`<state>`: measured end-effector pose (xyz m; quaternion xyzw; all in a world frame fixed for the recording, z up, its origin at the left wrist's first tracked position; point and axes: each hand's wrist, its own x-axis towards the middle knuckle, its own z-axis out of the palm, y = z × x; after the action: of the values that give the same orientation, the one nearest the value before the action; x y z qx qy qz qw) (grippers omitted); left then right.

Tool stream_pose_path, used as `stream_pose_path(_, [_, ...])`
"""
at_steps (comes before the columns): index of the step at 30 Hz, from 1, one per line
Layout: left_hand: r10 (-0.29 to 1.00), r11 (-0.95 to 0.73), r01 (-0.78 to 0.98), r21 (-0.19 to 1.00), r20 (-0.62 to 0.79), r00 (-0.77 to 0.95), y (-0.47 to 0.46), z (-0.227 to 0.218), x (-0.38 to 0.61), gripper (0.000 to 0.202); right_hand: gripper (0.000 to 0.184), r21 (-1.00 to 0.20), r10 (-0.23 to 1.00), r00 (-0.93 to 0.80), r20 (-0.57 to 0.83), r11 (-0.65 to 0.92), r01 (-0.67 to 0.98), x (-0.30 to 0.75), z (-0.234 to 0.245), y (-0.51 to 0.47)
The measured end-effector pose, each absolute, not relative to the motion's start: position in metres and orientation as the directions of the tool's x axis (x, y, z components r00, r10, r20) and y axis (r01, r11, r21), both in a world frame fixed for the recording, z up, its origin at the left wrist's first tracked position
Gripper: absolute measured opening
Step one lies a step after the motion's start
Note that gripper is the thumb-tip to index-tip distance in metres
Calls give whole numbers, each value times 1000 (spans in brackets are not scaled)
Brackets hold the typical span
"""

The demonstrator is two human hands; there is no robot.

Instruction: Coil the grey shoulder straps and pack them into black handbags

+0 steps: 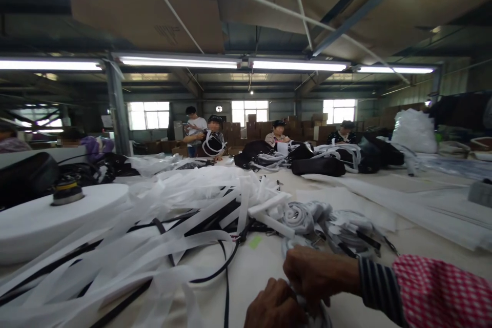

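My right hand [317, 272] comes in from the right, in a striped cuff and a red checked sleeve. Its fingers are curled closed over a greyish strap [323, 318], of which only a part shows beneath. Just below and to the left, my left hand [274, 305] is closed against the same strap; its fingertips are hidden. Right beyond the hands lie coiled grey-white wrapped straps [299, 216] with metal clips. Another bundle of coiled straps [351, 228] sits to their right. A green slip [254, 241] lies on the table left of the hands.
Long black straps and white foam strips [154, 251] cover the left of the table [246, 277]. A big white roll [96, 200] bears a tape roll [67, 192]. Black bags [319, 165] are piled farther back, with several people behind. White sheets [403, 205] spread at right.
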<state>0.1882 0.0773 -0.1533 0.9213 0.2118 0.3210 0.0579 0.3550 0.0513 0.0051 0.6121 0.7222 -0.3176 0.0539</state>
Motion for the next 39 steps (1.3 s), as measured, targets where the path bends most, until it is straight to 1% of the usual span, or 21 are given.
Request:
stream_pose_path(2, [425,-905,306,296,582,693,78,-158,190,25,15,-394,832,-283,-477,86,915,356,3,53])
stream_pose_path(4, [430,-901,266,344,624,652,75,-158,192,26,17,-352,846,-328,-420,181,918,356,-2,51])
stream_pose_path(6, [431,-899,232,371,654,622,67,-148,192,21,21,-306,871,-361,-333,263,915,357,-8,47])
stream_pose_path(9, [422,-897,209,390,611,670,54,-124,185,14,27,-289,898,-375,-231,305,907,357,-12,42])
stream_pose_path(10, [431,-888,208,411,582,690,51,-116,182,13,27,-308,900,-366,-238,288,907,358,-12,42])
stream_pose_path(12, [460,-860,200,470,540,705,48,-105,176,12,23,-371,887,-345,-307,222,902,360,-9,42])
stream_pose_path(15, [483,-832,180,524,527,700,49,-101,172,10,14,-495,863,-337,-376,120,861,369,-6,39])
stream_pose_path(17, [490,-827,177,534,528,694,51,-102,170,12,9,-568,890,-328,-317,99,817,379,-7,31])
stream_pose_path(21, [548,-813,212,543,589,594,52,-100,166,15,15,-636,979,-200,-30,136,759,402,-15,8])
stream_pose_path(23, [584,-796,240,555,601,546,51,-95,166,17,24,-647,981,-155,117,194,738,407,-19,-4])
stream_pose_path(25, [590,-782,250,571,549,592,50,-92,166,18,44,-640,959,-226,171,282,715,405,-25,-13])
stream_pose_path(26, [586,-772,247,585,505,634,50,-91,166,18,58,-624,941,-298,158,329,709,402,-29,-17])
stream_pose_path(28, [600,-726,243,644,419,682,50,-92,164,19,93,-556,900,-430,73,395,731,390,-43,-22])
stream_pose_path(29, [620,-690,236,684,391,680,51,-93,163,20,108,-489,895,-442,62,413,768,384,-53,-22])
stream_pose_path(30, [644,-653,225,723,375,667,52,-93,161,22,117,-416,910,-410,58,396,819,378,-64,-21])
stream_pose_path(31, [666,-621,214,754,365,651,54,-92,159,23,120,-362,927,-373,44,363,859,374,-75,-17])
stream_pose_path(32, [684,-597,214,773,352,639,57,-90,156,24,115,-330,933,-357,50,353,875,371,-86,-11])
stream_pose_path(34, [713,-583,248,774,340,614,62,-77,151,24,91,-261,925,-359,125,380,888,370,-102,1])
stream_pose_path(36, [731,-603,309,735,356,582,69,-54,147,23,61,-192,900,-378,219,420,887,374,-109,10])
stream_pose_path(37, [728,-623,333,707,368,579,73,-40,144,23,50,-169,887,-385,257,433,885,378,-109,12])
stream_pose_path(39, [712,-667,372,646,406,572,87,-12,141,23,38,-163,869,-387,308,449,879,390,-108,13])
